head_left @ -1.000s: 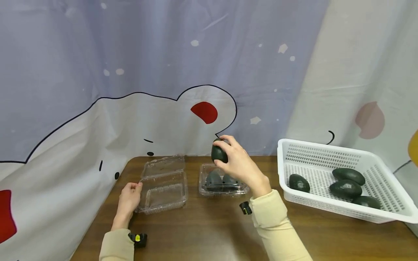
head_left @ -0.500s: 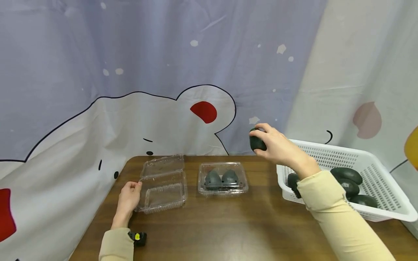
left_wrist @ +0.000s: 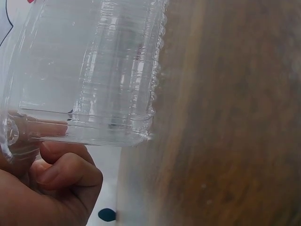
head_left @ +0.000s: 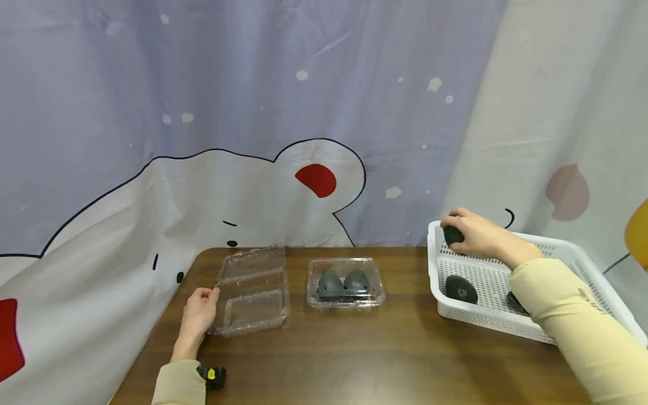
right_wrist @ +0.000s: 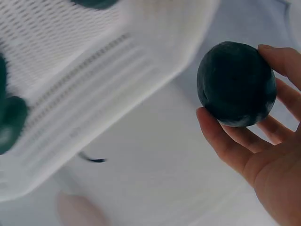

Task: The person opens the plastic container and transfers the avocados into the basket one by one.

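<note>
A dark green avocado is held in the fingertips of my right hand, up at the back left corner of the white slotted basket. The right wrist view shows thumb and fingers around the avocado. At the left, my left hand pinches the side edge of an open clear plastic clamshell box, its lid tilted back. Up close in the left wrist view, curled fingers grip the clamshell's edge. Inside the basket lies an avocado; my right forearm hides most of the others.
Between the hands stands a closed clear clamshell, with two avocado ends showing through its lid. Everything rests on a brown wooden table. A printed curtain hangs right behind its back edge.
My right hand has carried the avocado rightward, from above the closed clamshell to the basket's back left corner, and lowered it. The left hand stays at the open clamshell's edge.
</note>
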`<state>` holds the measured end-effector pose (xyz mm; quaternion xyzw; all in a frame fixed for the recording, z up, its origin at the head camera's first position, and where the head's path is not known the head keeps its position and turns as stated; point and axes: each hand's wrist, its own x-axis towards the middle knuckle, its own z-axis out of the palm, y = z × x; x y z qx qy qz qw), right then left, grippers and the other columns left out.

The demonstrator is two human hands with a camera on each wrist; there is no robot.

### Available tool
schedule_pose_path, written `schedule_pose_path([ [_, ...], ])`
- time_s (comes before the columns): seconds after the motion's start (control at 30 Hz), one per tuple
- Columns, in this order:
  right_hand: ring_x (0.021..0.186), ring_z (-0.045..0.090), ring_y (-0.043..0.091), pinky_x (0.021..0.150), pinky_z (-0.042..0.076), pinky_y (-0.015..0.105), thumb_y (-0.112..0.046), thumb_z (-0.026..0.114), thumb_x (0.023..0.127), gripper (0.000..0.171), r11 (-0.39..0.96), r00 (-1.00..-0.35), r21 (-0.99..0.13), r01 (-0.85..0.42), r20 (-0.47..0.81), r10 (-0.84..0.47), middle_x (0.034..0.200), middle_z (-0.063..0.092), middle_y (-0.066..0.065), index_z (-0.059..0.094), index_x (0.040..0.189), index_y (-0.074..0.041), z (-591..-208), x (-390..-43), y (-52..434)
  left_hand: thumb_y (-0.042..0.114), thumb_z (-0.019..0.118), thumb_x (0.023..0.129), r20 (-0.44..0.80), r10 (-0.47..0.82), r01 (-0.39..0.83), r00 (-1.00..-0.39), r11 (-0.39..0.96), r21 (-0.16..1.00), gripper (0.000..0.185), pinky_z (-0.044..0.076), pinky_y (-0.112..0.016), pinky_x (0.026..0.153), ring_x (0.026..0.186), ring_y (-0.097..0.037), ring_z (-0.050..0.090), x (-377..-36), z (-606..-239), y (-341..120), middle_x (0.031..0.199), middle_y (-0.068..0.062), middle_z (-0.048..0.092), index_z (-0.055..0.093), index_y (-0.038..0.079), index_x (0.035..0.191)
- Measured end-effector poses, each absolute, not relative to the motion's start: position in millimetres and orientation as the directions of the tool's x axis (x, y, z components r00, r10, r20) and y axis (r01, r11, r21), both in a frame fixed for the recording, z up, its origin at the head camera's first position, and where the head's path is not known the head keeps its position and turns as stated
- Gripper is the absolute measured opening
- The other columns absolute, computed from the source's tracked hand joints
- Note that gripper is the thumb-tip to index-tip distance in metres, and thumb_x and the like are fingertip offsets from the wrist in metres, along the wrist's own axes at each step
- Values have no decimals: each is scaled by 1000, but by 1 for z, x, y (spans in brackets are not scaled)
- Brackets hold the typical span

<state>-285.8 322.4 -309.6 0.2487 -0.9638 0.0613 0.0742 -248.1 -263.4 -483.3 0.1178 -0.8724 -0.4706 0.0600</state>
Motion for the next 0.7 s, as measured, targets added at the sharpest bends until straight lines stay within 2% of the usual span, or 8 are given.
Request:
schedule_pose_path([
  [0.17,104,54,48,81,45,59,-10,76,77,47,905,-908,-108,-411,132,-397,120,51,33,61,118,6,-325,-296,359,34,41,105,-12,-252,-150,-968,539,829,45,41,-48,79,97,-37,50,-243,-485,-266,113,-27,51,46,-8,121],
  [0.33,99,54,47,80,44,59,-13,78,75,47,928,-934,-123,-353,104,-341,109,57,32,61,113,8,-338,-302,387,35,41,105,0,-258,-146,-966,545,825,43,40,-39,69,84,-30,50,-242,-488,-267,97,-18,52,48,-6,118],
  [0.43,90,56,43,73,46,54,-15,78,75,48,938,-950,-151,-313,64,-307,101,59,30,61,112,9,-346,-304,398,34,42,105,5,-263,-144,-965,542,828,42,38,-37,65,78,-27,49,-243,-489,-267,89,-14,51,48,-6,117],
  [0.57,81,57,39,56,51,45,-16,75,78,50,941,-975,-270,-205,-33,-222,99,55,33,56,117,10,-353,-303,412,34,43,105,7,-268,-143,-963,537,832,40,38,-36,64,73,-24,47,-246,-489,-264,82,-10,48,49,-4,115],
  [0.7,75,59,32,49,53,42,-16,72,82,50,905,-977,-419,-72,-154,-149,103,49,36,49,119,9,-359,-298,421,32,44,105,11,-269,-139,-963,531,836,37,38,-36,64,73,-24,47,-248,-489,-262,82,-10,47,50,-4,113],
])
